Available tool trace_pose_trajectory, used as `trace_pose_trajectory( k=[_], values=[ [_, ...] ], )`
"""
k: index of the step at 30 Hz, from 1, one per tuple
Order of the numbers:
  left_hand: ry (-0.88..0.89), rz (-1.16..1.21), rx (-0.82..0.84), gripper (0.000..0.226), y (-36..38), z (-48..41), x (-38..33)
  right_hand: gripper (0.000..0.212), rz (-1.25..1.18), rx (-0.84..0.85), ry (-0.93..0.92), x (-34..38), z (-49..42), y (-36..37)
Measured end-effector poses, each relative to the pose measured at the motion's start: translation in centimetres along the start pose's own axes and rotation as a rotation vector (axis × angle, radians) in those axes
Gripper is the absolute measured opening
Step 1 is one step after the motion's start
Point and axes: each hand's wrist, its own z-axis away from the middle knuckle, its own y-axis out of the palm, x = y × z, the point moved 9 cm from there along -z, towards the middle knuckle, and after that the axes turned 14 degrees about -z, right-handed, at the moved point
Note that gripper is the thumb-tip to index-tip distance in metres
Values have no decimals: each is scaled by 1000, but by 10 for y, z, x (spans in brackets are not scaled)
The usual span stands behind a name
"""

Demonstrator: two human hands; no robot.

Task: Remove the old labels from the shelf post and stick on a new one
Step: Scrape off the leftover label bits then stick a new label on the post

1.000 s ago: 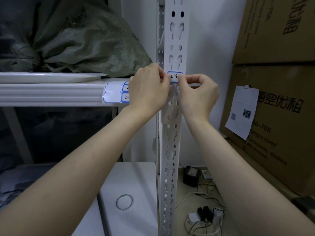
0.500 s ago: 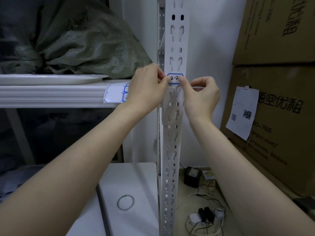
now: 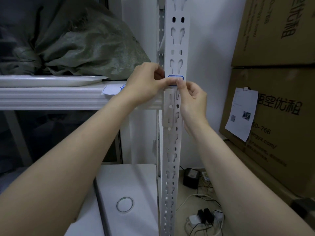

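A white slotted shelf post (image 3: 173, 150) runs up the middle of the view. A small white label with a blue border (image 3: 175, 77) sits on its face at shelf height. My left hand (image 3: 144, 86) reaches in from the left, its thumb and fingers curled against the label's left part. My right hand (image 3: 192, 101) comes from the right, its fingertip pressing on the label's lower right; the other fingers are curled. Both hands hide most of the label's writing. Another blue-bordered label sheet (image 3: 110, 90) lies on the shelf beam, partly behind my left hand.
A green sack (image 3: 88, 48) and a white tray (image 3: 51, 80) rest on the shelf beam (image 3: 51, 99). Stacked cardboard boxes (image 3: 276, 82) stand at right with a paper slip (image 3: 242, 114). Below are a white lid with a tape ring (image 3: 124, 204), cables and a power strip (image 3: 204, 220).
My fingertips have slid inward over the label, covering its writing. The right hand moved left and a little down. The camera drew slightly nearer.
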Motion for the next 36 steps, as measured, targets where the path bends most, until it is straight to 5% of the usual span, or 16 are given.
trace_pose_trajectory(
  k=[9, 26, 30, 36],
  values=[
    [56, -27, 113, 51, 14, -3, 6, 22, -174, -139, 173, -23, 6, 8],
    [70, -124, 80, 43, 14, -2, 3, 44, -128, -141, 194, -21, 8, 16],
    [45, -142, 73, 45, 13, -1, 4, 28, -148, -127, 149, -18, 4, 14],
    [28, -160, 75, 47, 13, -2, 6, 31, -147, -131, 148, -20, 5, 15]
  ],
)
